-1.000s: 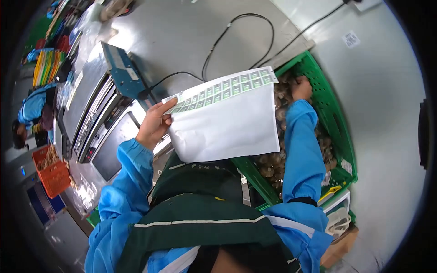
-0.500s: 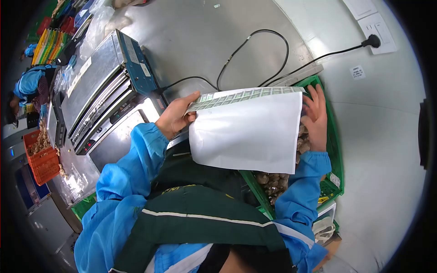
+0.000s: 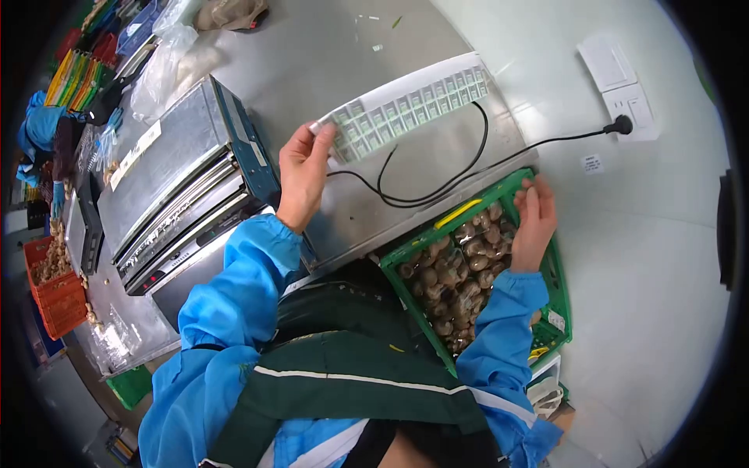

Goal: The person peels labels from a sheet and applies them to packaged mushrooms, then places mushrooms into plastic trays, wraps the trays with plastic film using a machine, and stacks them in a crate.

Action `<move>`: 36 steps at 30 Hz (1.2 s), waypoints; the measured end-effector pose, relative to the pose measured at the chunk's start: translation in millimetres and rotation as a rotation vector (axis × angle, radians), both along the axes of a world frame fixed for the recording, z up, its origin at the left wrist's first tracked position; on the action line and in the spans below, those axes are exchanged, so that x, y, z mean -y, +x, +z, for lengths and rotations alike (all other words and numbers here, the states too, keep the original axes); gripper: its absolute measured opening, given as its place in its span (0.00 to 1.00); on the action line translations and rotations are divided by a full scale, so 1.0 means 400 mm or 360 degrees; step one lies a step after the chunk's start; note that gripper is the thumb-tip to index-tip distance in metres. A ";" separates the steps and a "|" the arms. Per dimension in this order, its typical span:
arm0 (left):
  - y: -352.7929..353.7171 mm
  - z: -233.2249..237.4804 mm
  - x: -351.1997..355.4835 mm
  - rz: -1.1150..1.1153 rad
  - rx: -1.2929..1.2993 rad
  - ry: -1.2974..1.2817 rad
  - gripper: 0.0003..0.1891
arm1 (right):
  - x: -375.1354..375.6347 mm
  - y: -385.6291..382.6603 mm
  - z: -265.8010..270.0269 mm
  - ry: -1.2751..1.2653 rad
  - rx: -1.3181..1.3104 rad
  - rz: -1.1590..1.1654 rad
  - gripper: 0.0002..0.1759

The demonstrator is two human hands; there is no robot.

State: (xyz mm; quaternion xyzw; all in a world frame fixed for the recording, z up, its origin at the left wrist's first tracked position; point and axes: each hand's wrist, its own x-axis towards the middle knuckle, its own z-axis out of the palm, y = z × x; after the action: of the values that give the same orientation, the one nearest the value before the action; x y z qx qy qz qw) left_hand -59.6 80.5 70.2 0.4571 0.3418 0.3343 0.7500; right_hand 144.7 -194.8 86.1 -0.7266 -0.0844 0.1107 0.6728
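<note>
My left hand [image 3: 306,168] is closed on the left end of a sheet of labels [image 3: 409,109], thumb on top. Rows of small printed green-white rectangles cover the sheet, which has a plain white strip along its far edge. It is held over the steel table. My right hand [image 3: 535,222] hovers over the right side of a green crate [image 3: 449,221], with fingertips drawn together near the far corner. Whatever they may pinch is too small to make out. Brown mushrooms [image 3: 445,281] in clear, shiny packaging fill much of the crate.
Left of my hand stand stacked metal scales [image 3: 183,156]. A black cable [image 3: 437,204] runs from there to a wall socket [image 3: 630,109]. An orange crate [image 3: 56,285] of mushrooms and a person in blue [image 3: 43,129] are at the far left. A plastic bag [image 3: 164,74] lies on the steel table [image 3: 343,47].
The label sheet has swung up and away from me in my left hand, uncovering the mushroom crate. My right hand has come away from the sheet's right end, and its fingertips have drawn together.
</note>
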 end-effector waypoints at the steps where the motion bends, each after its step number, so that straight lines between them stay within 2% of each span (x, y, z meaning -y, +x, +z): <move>1: 0.002 0.032 0.005 -0.0021 -0.0028 0.0251 0.10 | -0.002 -0.024 -0.007 0.0007 -0.0019 0.0008 0.15; 3: 0.007 0.053 0.012 -0.0089 0.0066 0.0689 0.10 | 0.003 -0.073 -0.034 -0.0033 -0.0054 0.0067 0.15; 4: 0.008 0.046 0.016 -0.0083 0.0079 0.0704 0.10 | 0.007 -0.099 -0.055 -0.0084 -0.0109 0.0118 0.14; 7: 0.006 0.018 0.032 -0.0188 -0.0510 0.1045 0.19 | 0.023 -0.184 -0.131 -0.0058 -0.0211 0.0343 0.12; 10: 0.012 -0.162 0.008 -0.0109 -0.1114 0.1398 0.32 | 0.014 -0.267 -0.138 -0.0115 -0.0290 0.0512 0.12; 12: -0.004 -0.226 0.037 0.0018 -0.1269 0.1877 0.38 | 0.012 -0.302 -0.141 -0.0184 -0.0271 0.0682 0.12; 13: -0.028 -0.125 0.071 -0.0193 -0.1144 0.1541 0.39 | 0.009 -0.321 -0.151 -0.0148 -0.0342 0.0713 0.12; 14: -0.049 -0.113 0.084 -0.0221 -0.1098 0.1615 0.37 | 0.009 -0.338 -0.163 -0.0128 -0.0418 0.0749 0.12; 16: -0.100 -0.108 0.127 -0.0200 -0.0840 0.1361 0.31 | 0.010 -0.354 -0.197 -0.0170 -0.0400 0.0817 0.12; 17: -0.136 -0.116 0.139 -0.0153 -0.0825 0.1413 0.27 | 0.005 -0.364 -0.193 -0.0212 -0.0386 0.0879 0.12; 19: -0.230 -0.038 0.149 -0.0286 -0.0647 0.1020 0.23 | -0.018 -0.377 -0.177 -0.0255 -0.0356 0.0967 0.12; 22: -0.396 -0.001 0.134 -0.0147 -0.0602 0.0643 0.17 | -0.085 -0.397 -0.160 -0.0242 -0.0236 0.1039 0.11; 28: -0.823 0.038 0.014 0.0677 -0.0676 0.0528 0.11 | -0.359 -0.522 -0.072 -0.0019 -0.0174 0.1278 0.10; 29: -0.897 0.060 -0.013 0.0817 -0.0620 0.0485 0.10 | -0.415 -0.565 -0.052 0.0012 -0.0129 0.1337 0.10; 32: -1.116 0.003 -0.154 0.1243 -0.0330 0.0345 0.09 | -0.567 -0.747 0.019 -0.0092 -0.0014 0.1522 0.10; 35: -1.295 0.018 -0.306 0.1416 -0.0562 0.0027 0.11 | -0.678 -0.938 0.061 -0.0113 -0.0021 0.1807 0.10; 36: -1.348 -0.034 -0.370 0.1419 -0.0627 0.0194 0.13 | -0.714 -0.991 0.069 -0.0122 -0.0032 0.1939 0.10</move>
State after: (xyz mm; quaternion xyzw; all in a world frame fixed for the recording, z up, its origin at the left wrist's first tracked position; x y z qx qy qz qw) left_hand -598.7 228.3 56.5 0.3639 0.6194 0.5494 0.4267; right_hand -251.5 90.7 113.6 -0.5702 -0.4745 0.4856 0.4625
